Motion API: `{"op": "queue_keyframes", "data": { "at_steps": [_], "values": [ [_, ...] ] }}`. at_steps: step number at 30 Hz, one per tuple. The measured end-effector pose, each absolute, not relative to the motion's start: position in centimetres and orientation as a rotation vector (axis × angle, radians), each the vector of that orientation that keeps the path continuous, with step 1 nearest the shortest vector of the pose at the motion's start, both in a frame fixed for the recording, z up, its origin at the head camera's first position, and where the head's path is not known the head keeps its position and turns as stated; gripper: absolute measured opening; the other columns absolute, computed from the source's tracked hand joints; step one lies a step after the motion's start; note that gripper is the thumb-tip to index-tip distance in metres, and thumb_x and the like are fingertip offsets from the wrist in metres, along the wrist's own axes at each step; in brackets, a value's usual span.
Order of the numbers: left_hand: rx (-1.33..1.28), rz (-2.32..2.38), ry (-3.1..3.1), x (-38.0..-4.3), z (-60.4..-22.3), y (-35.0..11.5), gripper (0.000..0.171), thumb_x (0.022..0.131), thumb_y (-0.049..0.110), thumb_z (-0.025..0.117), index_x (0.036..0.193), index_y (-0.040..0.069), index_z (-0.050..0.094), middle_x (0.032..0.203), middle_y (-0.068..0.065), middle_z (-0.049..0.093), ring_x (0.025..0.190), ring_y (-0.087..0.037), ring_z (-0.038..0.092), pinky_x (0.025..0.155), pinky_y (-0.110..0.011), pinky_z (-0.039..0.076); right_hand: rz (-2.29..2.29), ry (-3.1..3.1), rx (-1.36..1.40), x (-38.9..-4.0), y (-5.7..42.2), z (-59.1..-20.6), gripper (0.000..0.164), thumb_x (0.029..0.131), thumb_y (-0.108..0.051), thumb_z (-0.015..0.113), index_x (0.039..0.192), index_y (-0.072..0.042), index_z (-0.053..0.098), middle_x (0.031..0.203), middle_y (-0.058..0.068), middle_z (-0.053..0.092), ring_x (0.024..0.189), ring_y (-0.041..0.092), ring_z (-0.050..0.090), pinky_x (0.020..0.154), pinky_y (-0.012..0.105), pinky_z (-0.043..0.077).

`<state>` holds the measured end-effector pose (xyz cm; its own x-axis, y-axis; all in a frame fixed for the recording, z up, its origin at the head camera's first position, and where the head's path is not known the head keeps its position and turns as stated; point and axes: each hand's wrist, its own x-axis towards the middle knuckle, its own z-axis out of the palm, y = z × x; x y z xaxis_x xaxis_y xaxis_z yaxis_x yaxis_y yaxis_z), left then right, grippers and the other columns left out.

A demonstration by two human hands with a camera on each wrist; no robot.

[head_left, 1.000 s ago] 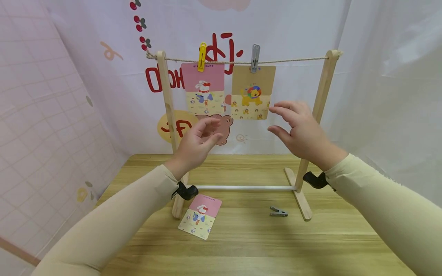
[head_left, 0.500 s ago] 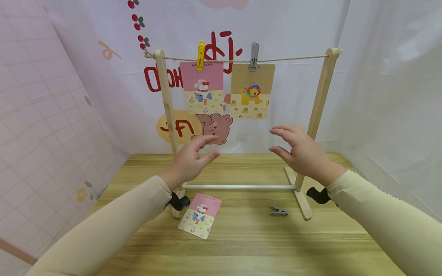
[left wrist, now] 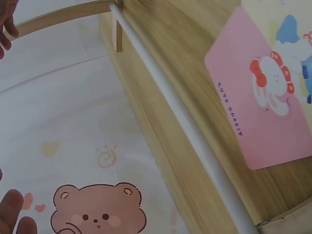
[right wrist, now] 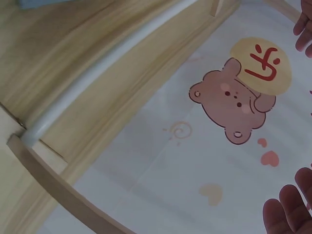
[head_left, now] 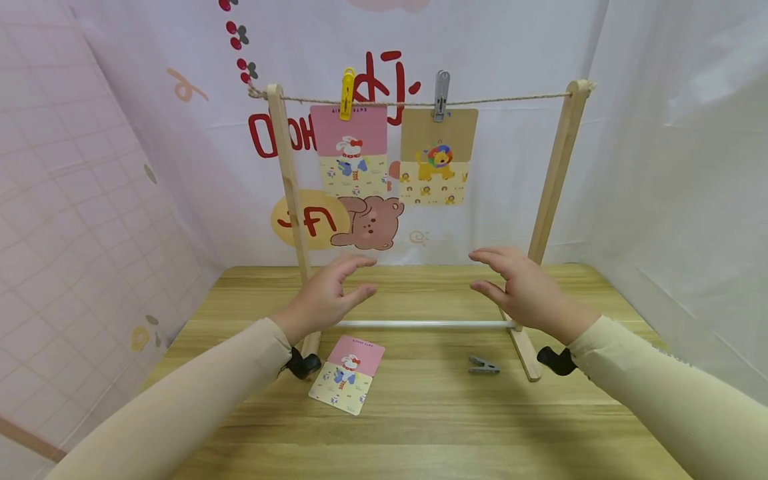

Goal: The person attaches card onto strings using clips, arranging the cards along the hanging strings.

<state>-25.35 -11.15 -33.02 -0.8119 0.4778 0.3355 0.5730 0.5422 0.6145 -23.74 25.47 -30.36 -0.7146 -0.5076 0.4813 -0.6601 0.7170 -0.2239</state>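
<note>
In the head view my left hand (head_left: 327, 293) hovers above the white crossbar, thumb and fingers apart with nothing between them. Opposite it, my right hand (head_left: 522, 287) is held in the air near the right post, also holding nothing. Below my left hand a pink and cream rabbit card (head_left: 348, 375) lies on the table; part of it shows large in the left wrist view. A grey clothespin (head_left: 483, 365) lies on the table to the right. On the rope hang another rabbit card (head_left: 351, 150) under a yellow clothespin (head_left: 347, 95) and a lion card (head_left: 437, 157) under a grey clothespin (head_left: 441, 97).
A wooden rack with a left post (head_left: 288, 167), a right post (head_left: 558, 173) and a white crossbar (head_left: 426, 325) stands on the wooden table (head_left: 420, 433). The rope (head_left: 504, 100) spans the post tops. A printed white cloth (head_left: 498, 40) hangs behind.
Both hands have moved down from the height of the hanging cards' lower edges to just above the crossbar. The cards and clothespins stay where they were.
</note>
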Motion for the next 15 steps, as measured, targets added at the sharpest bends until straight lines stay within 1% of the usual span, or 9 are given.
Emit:
{"op": "queue_keyframes", "data": {
  "at_steps": [2,3,4,5,9,12,15],
  "values": [
    [-0.911,-1.107,-2.659,-25.3,-33.3,-11.2,0.053,0.105,0.041,0.065,0.152,0.019,0.053,0.157,0.0,0.052,0.136,-0.025,0.057,0.112,-0.051,0.049,0.546,-2.555,0.899,-23.6,25.5,-30.7,0.048,0.096,-0.013,0.078,0.139,0.003,0.063,0.14,0.021,0.065,0.133,0.044,0.058,0.109,0.06,0.049],
    [-0.913,-1.098,-2.668,-25.3,-33.4,-11.3,0.054,0.105,0.042,0.065,0.152,0.019,0.053,0.157,0.0,0.051,0.14,-0.026,0.055,0.114,-0.052,0.048,0.548,-2.566,0.898,-23.6,25.6,-30.9,0.048,0.096,-0.013,0.078,0.139,0.003,0.062,0.14,0.021,0.065,0.133,0.044,0.058,0.109,0.06,0.049],
    [-0.914,-1.093,-2.676,-25.3,-33.6,-11.3,0.055,0.105,0.043,0.065,0.153,0.02,0.053,0.158,0.0,0.051,0.145,-0.026,0.05,0.116,-0.052,0.047,0.548,-2.575,0.896,-23.5,25.6,-31.1,0.048,0.096,-0.014,0.078,0.139,0.003,0.062,0.14,0.021,0.065,0.133,0.044,0.058,0.108,0.061,0.049],
    [-0.916,-1.084,-2.682,-25.2,-33.7,-11.4,0.055,0.105,0.044,0.064,0.153,0.02,0.052,0.159,0.0,0.05,0.147,-0.026,0.049,0.116,-0.053,0.046,0.549,-2.584,0.892,-23.4,25.7,-31.2,0.048,0.097,-0.014,0.078,0.139,0.003,0.062,0.14,0.022,0.065,0.133,0.044,0.058,0.108,0.061,0.049],
    [-0.922,-1.056,-2.706,-25.1,-34.3,-11.6,0.058,0.104,0.047,0.064,0.154,0.02,0.051,0.162,-0.001,0.048,0.15,-0.028,0.047,0.116,-0.054,0.046,0.531,-2.598,0.888,-23.2,25.8,-31.8,0.048,0.097,-0.015,0.078,0.139,0.003,0.063,0.14,0.022,0.066,0.132,0.045,0.058,0.108,0.061,0.049],
    [-0.924,-1.038,-2.72,-25.1,-34.8,-11.7,0.06,0.104,0.048,0.063,0.155,0.019,0.051,0.163,-0.004,0.047,0.151,-0.03,0.045,0.119,-0.056,0.042,0.517,-2.602,0.893,-23.1,25.9,-32.2,0.048,0.096,-0.015,0.078,0.138,0.004,0.063,0.139,0.022,0.066,0.131,0.045,0.059,0.108,0.061,0.049],
    [-0.916,-1.035,-2.738,-25.0,-35.2,-11.8,0.06,0.104,0.05,0.062,0.155,0.02,0.051,0.164,-0.004,0.046,0.152,-0.032,0.045,0.119,-0.057,0.042,0.513,-2.62,0.886,-22.9,26.0,-32.5,0.049,0.096,-0.015,0.078,0.138,0.004,0.063,0.14,0.023,0.066,0.131,0.046,0.059,0.108,0.061,0.049]
  ]
}}
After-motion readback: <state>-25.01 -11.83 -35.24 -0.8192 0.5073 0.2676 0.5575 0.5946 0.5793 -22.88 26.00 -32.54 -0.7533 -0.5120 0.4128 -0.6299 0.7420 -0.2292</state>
